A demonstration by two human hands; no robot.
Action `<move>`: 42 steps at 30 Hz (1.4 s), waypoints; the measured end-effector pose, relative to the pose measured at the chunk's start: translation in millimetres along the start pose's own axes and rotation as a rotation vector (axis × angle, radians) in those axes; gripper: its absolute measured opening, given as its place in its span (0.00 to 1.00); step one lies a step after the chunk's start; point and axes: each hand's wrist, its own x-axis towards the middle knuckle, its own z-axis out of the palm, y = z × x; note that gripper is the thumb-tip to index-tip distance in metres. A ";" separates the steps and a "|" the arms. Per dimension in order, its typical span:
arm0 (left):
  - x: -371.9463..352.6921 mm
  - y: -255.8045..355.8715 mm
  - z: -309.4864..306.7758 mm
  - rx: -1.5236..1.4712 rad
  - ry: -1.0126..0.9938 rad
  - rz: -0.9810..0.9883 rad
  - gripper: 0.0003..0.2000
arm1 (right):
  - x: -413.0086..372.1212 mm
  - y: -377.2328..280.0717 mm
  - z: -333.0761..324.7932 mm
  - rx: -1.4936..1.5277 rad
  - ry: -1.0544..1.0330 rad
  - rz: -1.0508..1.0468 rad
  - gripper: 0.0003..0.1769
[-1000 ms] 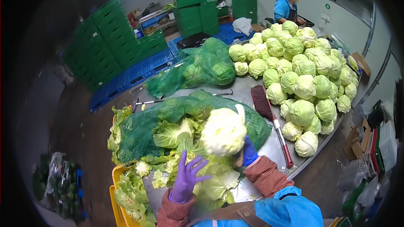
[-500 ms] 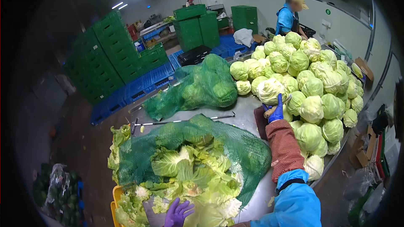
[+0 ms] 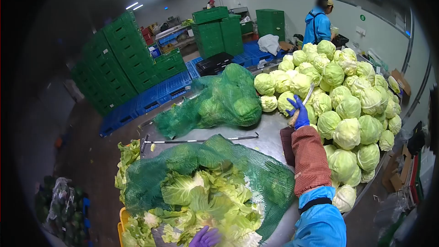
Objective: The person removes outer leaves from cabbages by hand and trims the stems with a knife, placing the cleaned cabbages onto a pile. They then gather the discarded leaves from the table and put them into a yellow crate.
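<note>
My right hand (image 3: 299, 113), in a blue-purple glove, is closed around the wooden handle of a knife (image 3: 309, 92). Its pale blade points up and away, in front of the heap of trimmed cabbages (image 3: 346, 132). Some of my right fingers stick out from the grip. At the bottom edge, my left hand (image 3: 205, 237), in a purple glove, has its fingers apart and holds nothing. It is over loose cabbage leaves (image 3: 201, 192), partly cut off by the frame. Beside the leaves, a green mesh sack (image 3: 270, 169) lies on the metal table (image 3: 274, 132).
A second mesh sack (image 3: 224, 96) with cabbages lies farther back. A thin hooked rod (image 3: 201, 140) lies between the sacks. Green crates (image 3: 119, 59) stand stacked on blue pallets (image 3: 155, 98) at left. A person in blue (image 3: 317, 25) stands behind the heap.
My right hand has drawn back from a pale cabbage, which now sits farther up the heap. The knife blade shows more. My left hand has dropped lower, and the person behind has turned away.
</note>
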 end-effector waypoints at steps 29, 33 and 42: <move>-143.8 80.8 -217.8 2.483 0.377 -0.842 0.44 | -376.7 62.8 26.5 -0.671 -0.582 0.766 0.22; -144.4 108.8 -244.3 2.211 0.981 -0.243 0.35 | -362.0 78.1 23.4 -0.715 -0.511 0.585 0.23; -11.6 25.7 -105.2 1.765 0.326 0.676 0.25 | -275.0 111.4 94.2 -1.127 -0.521 -0.414 0.43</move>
